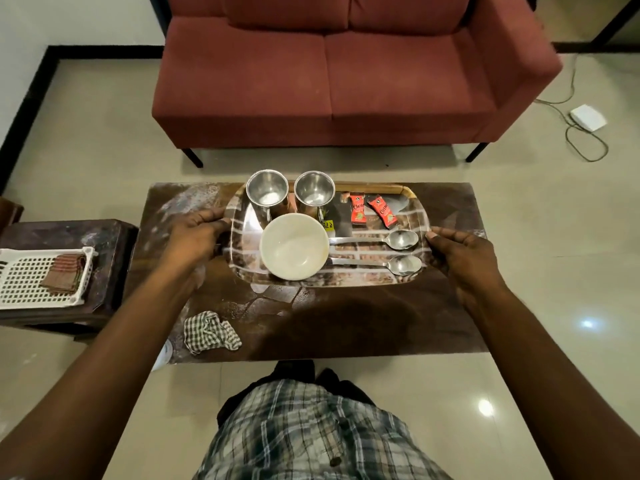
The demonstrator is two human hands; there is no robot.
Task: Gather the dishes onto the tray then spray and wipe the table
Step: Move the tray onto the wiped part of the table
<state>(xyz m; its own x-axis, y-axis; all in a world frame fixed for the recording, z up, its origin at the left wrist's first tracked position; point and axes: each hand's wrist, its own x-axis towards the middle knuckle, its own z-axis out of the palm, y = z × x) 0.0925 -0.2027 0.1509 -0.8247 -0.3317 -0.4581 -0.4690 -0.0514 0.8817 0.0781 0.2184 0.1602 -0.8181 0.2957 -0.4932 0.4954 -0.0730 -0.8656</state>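
Head view: tray (417, 216) on the table (346, 317) carrying two steel cups (267, 191), a white bowl (293, 246), two spoons (374, 240) and two red sachets (357, 208). Left hand (195, 233) and right hand (460, 256) grip its opposite short edges; checked cloth (209, 332) lies near the front-left corner

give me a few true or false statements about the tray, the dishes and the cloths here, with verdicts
1. Both hands, left hand and right hand, grip the tray at its short ends. True.
2. The white bowl sits on the bare table. False: it is on the tray.
3. Two spoons lie right of the bowl. True.
4. The checked cloth lies in the white basket. False: it lies on the coffee table.
5. Three steel cups stand on the tray. False: two.
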